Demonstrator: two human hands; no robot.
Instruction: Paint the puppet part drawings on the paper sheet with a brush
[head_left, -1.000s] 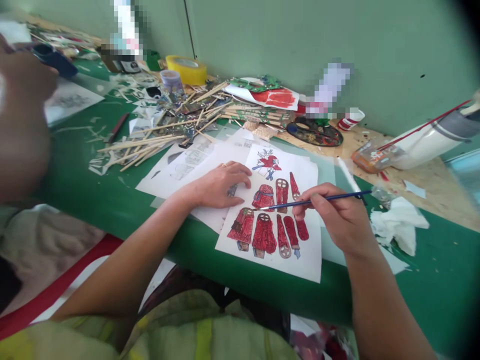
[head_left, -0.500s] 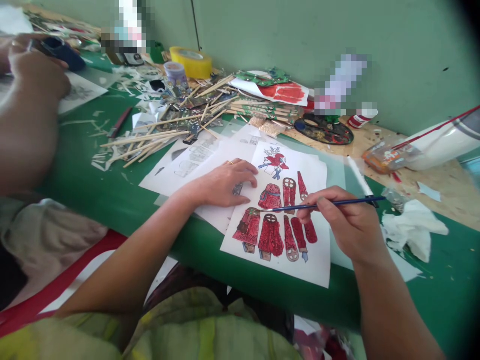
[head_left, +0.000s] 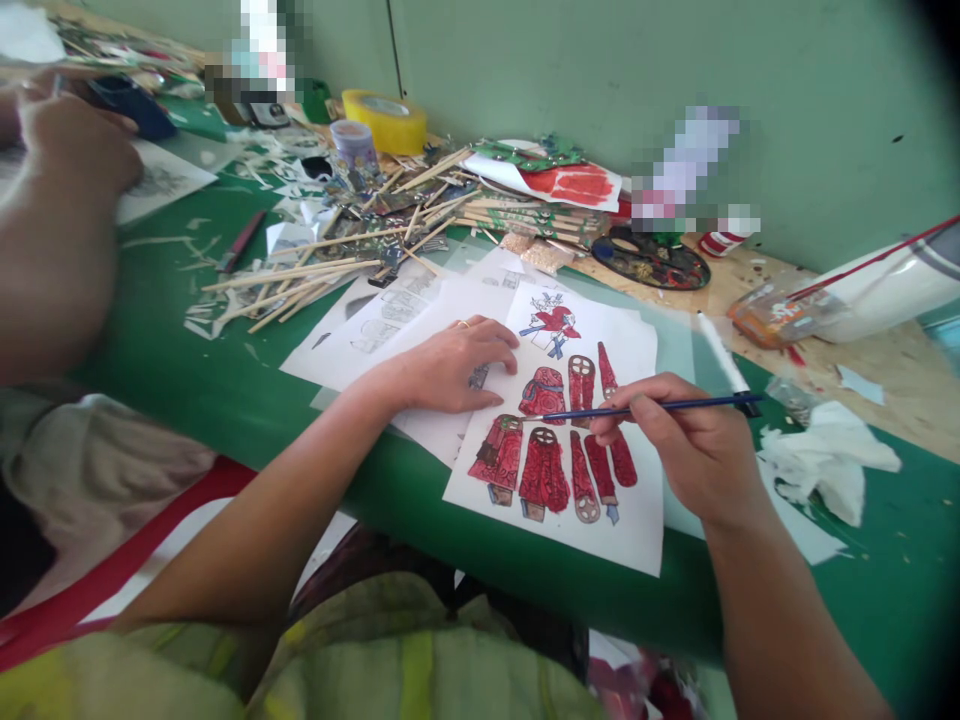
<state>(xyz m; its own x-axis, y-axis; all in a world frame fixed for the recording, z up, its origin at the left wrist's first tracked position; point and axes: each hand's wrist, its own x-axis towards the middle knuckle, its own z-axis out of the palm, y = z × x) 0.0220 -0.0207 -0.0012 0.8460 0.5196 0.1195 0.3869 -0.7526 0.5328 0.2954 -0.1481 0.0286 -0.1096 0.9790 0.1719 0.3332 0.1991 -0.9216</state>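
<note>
A thin blue paintbrush (head_left: 697,403) is pinched in my right hand (head_left: 686,450), its tip at the top of a red painted garment piece (head_left: 501,460). That piece is one of several red, patterned figure parts on a white paper sheet (head_left: 626,545). My left hand (head_left: 457,370) lies with fingers spread at the sheet's left edge, over other papers. Beneath it, drawn sheets (head_left: 345,345) with grey outlines overlap on the green table cover (head_left: 420,500). A small red and blue figure (head_left: 553,322) is at the top of the painted sheet.
Thin wooden sticks (head_left: 322,280) lie piled behind the papers. A dark paint palette (head_left: 651,260), yellow tape roll (head_left: 386,120) and clear container with orange liquid (head_left: 765,310) stand farther back. Crumpled tissue (head_left: 832,455) and a white marker (head_left: 724,355) are at right. Another person's hand (head_left: 79,145) works at left.
My right hand and the paintbrush have shifted very slightly left, with the brush tip still by the same red piece. My left hand stays in place on the papers.
</note>
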